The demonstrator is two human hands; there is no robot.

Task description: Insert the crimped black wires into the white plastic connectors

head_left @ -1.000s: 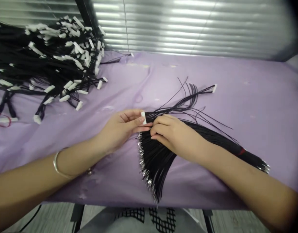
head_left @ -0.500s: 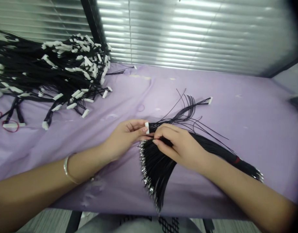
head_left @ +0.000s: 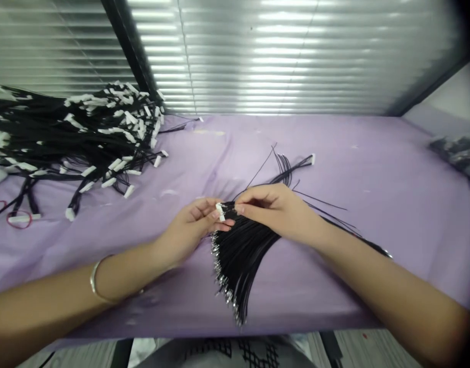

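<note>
Between the thumb and fingers of my left hand (head_left: 196, 220) is a small white connector (head_left: 220, 212), with black wires running out of its right side. My right hand (head_left: 277, 209) pinches a thin black wire close to that connector; the wire's end is too small to make out. Under both hands a fanned bundle of black wires (head_left: 242, 255) lies on the table, its silvery metal tips (head_left: 223, 278) spread along the left edge. Behind my right hand the harness's other wires stretch to a second white connector (head_left: 312, 159).
A large heap of black wire harnesses (head_left: 77, 128) with white connectors fills the back left. A red loop (head_left: 19, 220) lies in front of it. Purple cloth (head_left: 357, 179) covers the table, which ends at window blinds (head_left: 288, 61). Something dark and blurred (head_left: 457, 156) sits far right.
My right hand has moved up from the loose wire bundle to beside the white connector, pinching a wire there. My left hand has tilted the connector slightly. The camera view has shifted.
</note>
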